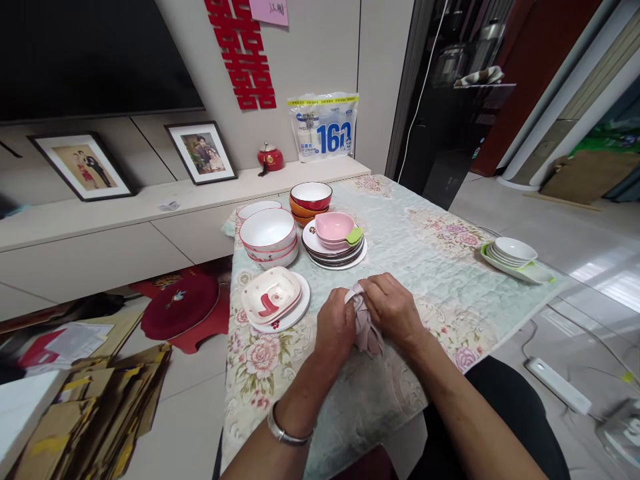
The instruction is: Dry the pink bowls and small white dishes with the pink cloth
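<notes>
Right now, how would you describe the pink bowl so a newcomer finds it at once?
On the floral-clothed table, look past the left hand and right hand gripping a cloth to the stack of plates. The pink bowl sits on top, the only pink one, with a green tab at its rim.

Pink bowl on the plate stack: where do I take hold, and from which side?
Probably by the green tab jutting from the right rim of the pink bowl, coming from the right: bare tablecloth lies there, while other bowls crowd its left and rear.
</notes>
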`<state>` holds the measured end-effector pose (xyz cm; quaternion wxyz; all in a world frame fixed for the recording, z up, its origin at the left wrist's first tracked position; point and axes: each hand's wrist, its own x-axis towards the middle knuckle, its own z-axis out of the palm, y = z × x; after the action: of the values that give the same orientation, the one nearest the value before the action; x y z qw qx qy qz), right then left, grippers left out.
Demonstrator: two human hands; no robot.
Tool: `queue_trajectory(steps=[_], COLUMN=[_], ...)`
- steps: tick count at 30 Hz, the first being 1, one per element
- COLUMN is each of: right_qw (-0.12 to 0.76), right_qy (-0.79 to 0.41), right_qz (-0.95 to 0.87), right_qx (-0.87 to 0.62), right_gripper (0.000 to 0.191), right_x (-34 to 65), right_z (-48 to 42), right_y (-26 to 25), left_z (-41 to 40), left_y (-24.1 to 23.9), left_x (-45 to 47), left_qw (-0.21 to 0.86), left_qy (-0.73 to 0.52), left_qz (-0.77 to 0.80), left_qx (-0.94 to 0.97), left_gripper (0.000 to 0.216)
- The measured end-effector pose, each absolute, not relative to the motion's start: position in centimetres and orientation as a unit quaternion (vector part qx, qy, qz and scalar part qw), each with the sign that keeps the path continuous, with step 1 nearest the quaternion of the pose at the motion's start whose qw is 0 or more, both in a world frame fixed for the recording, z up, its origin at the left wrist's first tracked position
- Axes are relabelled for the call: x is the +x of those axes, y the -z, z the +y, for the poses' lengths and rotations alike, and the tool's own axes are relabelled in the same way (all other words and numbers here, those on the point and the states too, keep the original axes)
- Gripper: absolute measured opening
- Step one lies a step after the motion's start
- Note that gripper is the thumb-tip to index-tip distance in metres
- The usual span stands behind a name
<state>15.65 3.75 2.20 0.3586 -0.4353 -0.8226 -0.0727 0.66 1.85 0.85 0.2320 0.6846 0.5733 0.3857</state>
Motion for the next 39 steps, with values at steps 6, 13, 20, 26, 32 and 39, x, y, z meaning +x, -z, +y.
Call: queue_trajectory(steps=[6,13,20,26,32,39], right_qw=[0.4,0.337,0.325,0.357,0.276,0.398], right_qy=[-0.056,-0.039,0.064,-0.192,-0.208,-0.083], right_qz=[-0.768,-0.781,-0.826,-0.744,-0.79,-0.738], right_qx=[-0.497,-0.525,-0.455,-0.531,-0.507,-0.539], right_gripper=[0.025,0.027,0.027,0.031,0.035,0.033], right_x=[14.4,14.7,15.3,14.0,13.8,15.4], right_z=[3.8,4.2,4.0,4.0,3.8,4.8], right_y=[-1.6,-1.1,-1.3,-1.3,-1.4,-1.3], left_z=[1.7,1.8,1.6,1.7,2.0,2.1], left_y=[-1.0,-1.1,-0.8,-1.2,-1.8,-1.9], left_x=[0.7,0.8,0.9,0.8,0.4,1.4], left_qw=[0.24,0.236,0.179,0.175,0.317,0.618], left_qy=[-0.442,-0.445,-0.397,-0.495,-0.592,-0.602], left_qz=[0.596,0.578,0.579,0.59,0.585,0.411], left_qx=[0.625,0.642,0.689,0.614,0.455,0.296], left_gripper=[0.019,0.016,0.017,0.016,0.017,0.037])
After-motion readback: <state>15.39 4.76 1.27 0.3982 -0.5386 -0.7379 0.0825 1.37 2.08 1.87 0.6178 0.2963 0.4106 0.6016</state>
